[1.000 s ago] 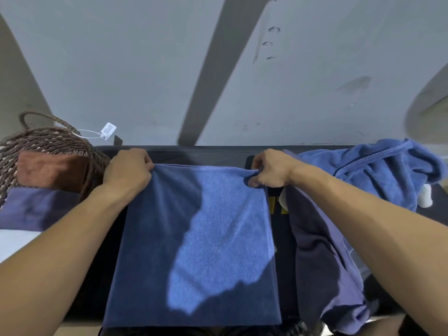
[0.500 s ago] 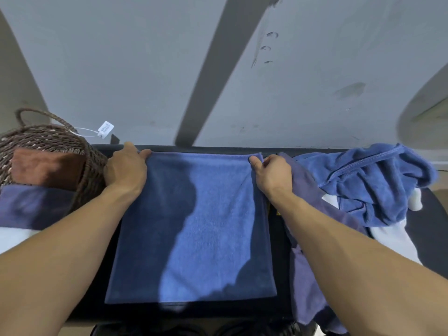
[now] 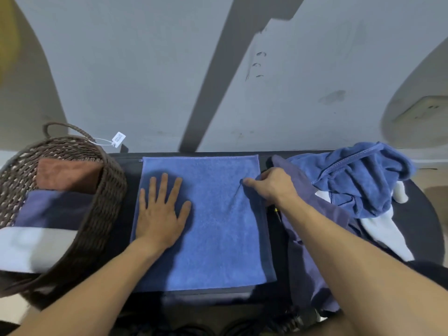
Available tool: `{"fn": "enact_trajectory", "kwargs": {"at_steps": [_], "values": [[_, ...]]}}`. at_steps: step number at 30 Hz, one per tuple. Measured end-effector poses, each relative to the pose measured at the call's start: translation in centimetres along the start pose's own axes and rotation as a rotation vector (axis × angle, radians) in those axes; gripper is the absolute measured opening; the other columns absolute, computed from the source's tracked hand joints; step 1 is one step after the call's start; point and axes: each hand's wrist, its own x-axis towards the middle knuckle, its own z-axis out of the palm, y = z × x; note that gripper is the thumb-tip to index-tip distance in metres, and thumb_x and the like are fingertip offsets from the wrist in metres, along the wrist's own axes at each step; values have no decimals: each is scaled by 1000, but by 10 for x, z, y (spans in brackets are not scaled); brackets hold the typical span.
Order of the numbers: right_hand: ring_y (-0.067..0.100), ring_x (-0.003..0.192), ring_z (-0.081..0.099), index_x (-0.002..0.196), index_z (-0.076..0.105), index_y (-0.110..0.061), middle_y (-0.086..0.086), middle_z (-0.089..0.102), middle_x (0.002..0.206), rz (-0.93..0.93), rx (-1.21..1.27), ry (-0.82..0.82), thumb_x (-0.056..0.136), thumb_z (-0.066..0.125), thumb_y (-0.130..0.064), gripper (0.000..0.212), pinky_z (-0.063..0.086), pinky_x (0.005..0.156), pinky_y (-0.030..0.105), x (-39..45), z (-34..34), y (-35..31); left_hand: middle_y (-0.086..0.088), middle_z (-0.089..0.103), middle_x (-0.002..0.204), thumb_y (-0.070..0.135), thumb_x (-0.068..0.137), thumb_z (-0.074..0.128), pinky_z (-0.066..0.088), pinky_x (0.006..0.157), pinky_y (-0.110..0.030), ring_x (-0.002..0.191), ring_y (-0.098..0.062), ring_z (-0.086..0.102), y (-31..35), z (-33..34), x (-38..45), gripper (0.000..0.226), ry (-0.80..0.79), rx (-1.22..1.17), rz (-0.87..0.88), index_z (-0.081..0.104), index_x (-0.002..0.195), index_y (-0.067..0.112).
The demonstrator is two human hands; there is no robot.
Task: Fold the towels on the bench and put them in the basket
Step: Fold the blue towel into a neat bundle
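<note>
Two hands work a blue towel [image 3: 218,226] spread flat on the black bench [image 3: 426,214] at mid-frame. The left hand [image 3: 161,214] lies on the towel's left part, fingers straight and spread, palm down. The right hand [image 3: 271,184] pinches the towel's right edge, lifting a small crease. At left, a woven basket [image 3: 106,190] holds folded towels [image 3: 55,209]. At right, a heap of unfolded towels [image 3: 351,180] lies beside the right forearm.

Blue towel [image 3: 218,226] lies flat on the bench [image 3: 121,214] beside wicker basket [image 3: 106,190].
</note>
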Motion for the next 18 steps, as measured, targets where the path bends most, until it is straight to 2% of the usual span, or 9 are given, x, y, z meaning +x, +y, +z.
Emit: {"fn": "enact_trajectory", "kwargs": {"at_steps": [3, 6, 8, 10, 12, 14, 16, 18], "values": [[30, 71, 70, 79, 57, -11, 4, 67, 74, 2, -66, -59, 78, 77, -35, 32, 59, 58, 39, -33, 3, 23, -3, -6, 165, 64, 87, 0, -10, 119, -48, 151, -29, -10, -1, 3, 1, 78, 13, -2, -6, 1, 157, 29], [33, 78, 67, 81, 63, -4, 7, 68, 75, -73, -137, 120, 88, 65, -29, 26, 54, 64, 36, -57, 10, 49, -2, -3, 165, 63, 90, 8, -2, 119, -51, 151, -31, -6, -1, 1, 3, 75, -8, 0, -9, 6, 157, 30], [33, 85, 65, 87, 62, -9, 7, 68, 80, -62, -106, 201, 92, 60, -31, 23, 44, 64, 33, -69, 12, 61, -1, -8, 165, 62, 96, 16, -1, 120, -50, 151, -28, -8, -1, -4, 6, 69, -90, 29, -39, 1, 157, 33], [32, 84, 63, 84, 59, -12, 4, 65, 78, -58, -93, 206, 93, 57, -40, 30, 39, 61, 32, -83, 15, 67, -3, -8, 165, 57, 99, 23, 1, 121, -50, 151, -27, -8, 4, -11, 2, 67, -126, 23, -89, -2, 157, 33], [28, 70, 59, 67, 54, -16, -1, 59, 64, -65, -118, 184, 91, 51, -60, 50, 33, 53, 31, -98, 17, 69, -7, -2, 165, 50, 101, 28, 6, 121, -49, 152, -28, -2, 16, -16, -15, 66, -61, 10, -71, 0, 157, 29], [21, 58, 52, 58, 48, -15, -3, 55, 58, -53, -184, 125, 87, 46, -73, 64, 29, 48, 28, -111, 19, 73, -9, 6, 165, 46, 100, 37, 12, 119, -49, 152, -29, 5, 27, -18, -40, 67, -13, 9, 23, 9, 157, 26], [21, 61, 53, 60, 49, -16, -3, 55, 60, -31, -238, 44, 85, 55, -67, 57, 30, 47, 27, -118, 19, 81, -8, 7, 165, 46, 99, 39, 14, 119, -49, 152, -29, 6, 32, -13, -69, 67, -44, 17, 99, 11, 157, 27], [25, 70, 56, 65, 52, -18, -2, 57, 67, 8, -250, -51, 84, 63, -50, 39, 34, 51, 27, -125, 18, 88, -4, -4, 165, 49, 100, 35, 10, 120, -50, 152, -27, -5, 29, -6, -94, 67, -128, 5, 128, 5, 157, 31]]}}
